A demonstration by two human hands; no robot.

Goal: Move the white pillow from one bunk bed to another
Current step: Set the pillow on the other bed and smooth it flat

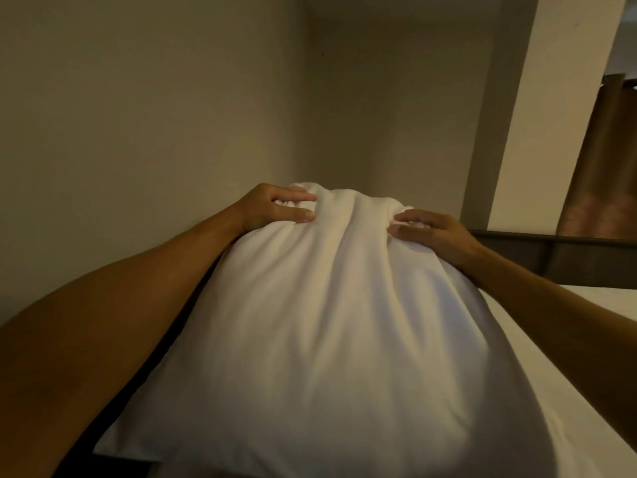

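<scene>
A large white pillow [337, 322] fills the middle and lower part of the head view, its long side running away from me. My left hand [275, 208] grips its far left corner, fingers dug into the cloth. My right hand [431, 232] clutches the far right corner the same way. Both forearms run along the pillow's sides. The pillow lies over a bunk's white mattress [537, 326], which shows to its right. The mattress under the pillow is hidden.
A beige wall [138, 115] stands close on the left and ahead. A dark bed rail [558, 243] crosses at the right behind the mattress. A pale pillar [551, 98] and a brown curtain [599, 160] stand at the far right.
</scene>
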